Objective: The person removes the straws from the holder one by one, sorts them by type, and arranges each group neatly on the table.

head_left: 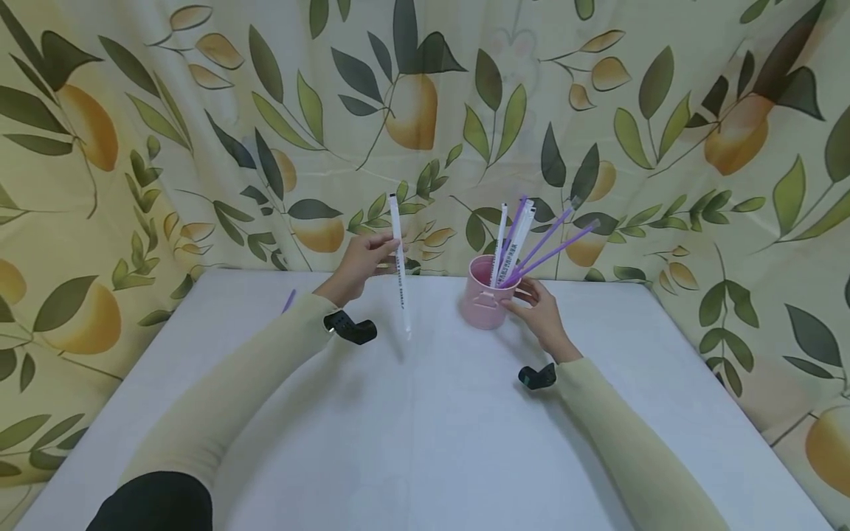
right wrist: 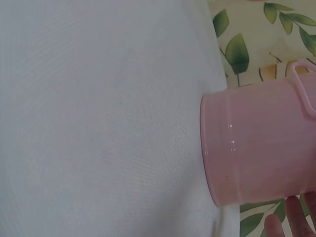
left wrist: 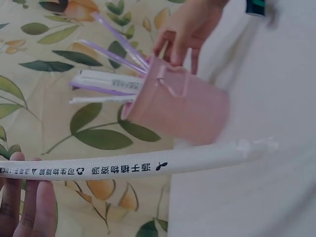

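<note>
My left hand (head_left: 364, 267) pinches a white wrapped drinking straw (head_left: 401, 273) with black print and holds it upright, left of the pink bucket. In the left wrist view the straw (left wrist: 123, 168) stretches across the frame, with the fingertips (left wrist: 45, 197) at its left end. My right hand (head_left: 541, 313) grips the side of the pink bucket (head_left: 481, 306) near its rim. White wrapped straws (head_left: 514, 247) and several purple straws (head_left: 558, 251) lean inside it. The right wrist view shows the bucket's lower wall (right wrist: 261, 143) and a few of the right fingertips (right wrist: 296, 217).
A short purple piece (head_left: 289, 300) lies on the white tabletop (head_left: 425, 428), partly hidden behind the left sleeve. A curtain (head_left: 412, 169) printed with leaves and fruit hangs along the table's back edge. Each wrist carries a black strapped device (head_left: 350, 327).
</note>
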Available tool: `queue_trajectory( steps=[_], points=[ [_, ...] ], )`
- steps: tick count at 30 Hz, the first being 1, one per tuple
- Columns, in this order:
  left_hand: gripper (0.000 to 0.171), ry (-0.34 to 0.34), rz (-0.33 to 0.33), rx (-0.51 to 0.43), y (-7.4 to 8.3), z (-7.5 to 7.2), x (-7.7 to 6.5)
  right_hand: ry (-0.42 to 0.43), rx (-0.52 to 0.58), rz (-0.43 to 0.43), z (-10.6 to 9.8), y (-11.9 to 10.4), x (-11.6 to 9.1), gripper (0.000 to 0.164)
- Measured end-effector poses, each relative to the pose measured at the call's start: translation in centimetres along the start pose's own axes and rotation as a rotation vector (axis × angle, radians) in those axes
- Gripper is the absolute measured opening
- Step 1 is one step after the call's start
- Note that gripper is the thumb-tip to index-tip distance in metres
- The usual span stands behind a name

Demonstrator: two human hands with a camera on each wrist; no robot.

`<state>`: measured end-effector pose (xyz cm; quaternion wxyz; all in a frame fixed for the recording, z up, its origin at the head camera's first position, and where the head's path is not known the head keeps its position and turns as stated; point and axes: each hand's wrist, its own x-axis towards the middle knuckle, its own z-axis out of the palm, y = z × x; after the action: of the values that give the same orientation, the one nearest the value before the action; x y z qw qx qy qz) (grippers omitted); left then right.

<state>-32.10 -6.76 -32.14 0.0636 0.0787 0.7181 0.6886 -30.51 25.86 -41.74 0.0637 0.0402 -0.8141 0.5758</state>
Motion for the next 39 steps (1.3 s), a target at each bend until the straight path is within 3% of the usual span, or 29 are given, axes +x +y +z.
queue_trajectory(
  steps=[10,22,30,34,39],
  points=[
    [0.036,-0.032,-0.095,0.136,-2.1,-2.7,-2.6,-0.010,-0.024,0.027,-0.1,0.0,0.0,0.068],
    [0.040,0.020,-0.191,0.271,-4.5,-7.5,-5.3,-0.014,-0.026,0.025,-0.2,-0.2,0.0,0.067],
    [0.043,0.051,-0.235,0.283,-5.5,-10.4,-6.5,-0.010,-0.052,0.014,-0.3,0.0,0.2,0.069],
    [0.044,0.067,-0.263,0.283,-6.2,-11.2,-7.0,-0.009,-0.053,0.025,-0.3,0.0,0.3,0.069],
    [0.043,0.077,-0.314,0.294,-7.6,-11.1,-7.1,-0.016,-0.058,0.048,-0.1,0.1,0.3,0.069]
  ],
)
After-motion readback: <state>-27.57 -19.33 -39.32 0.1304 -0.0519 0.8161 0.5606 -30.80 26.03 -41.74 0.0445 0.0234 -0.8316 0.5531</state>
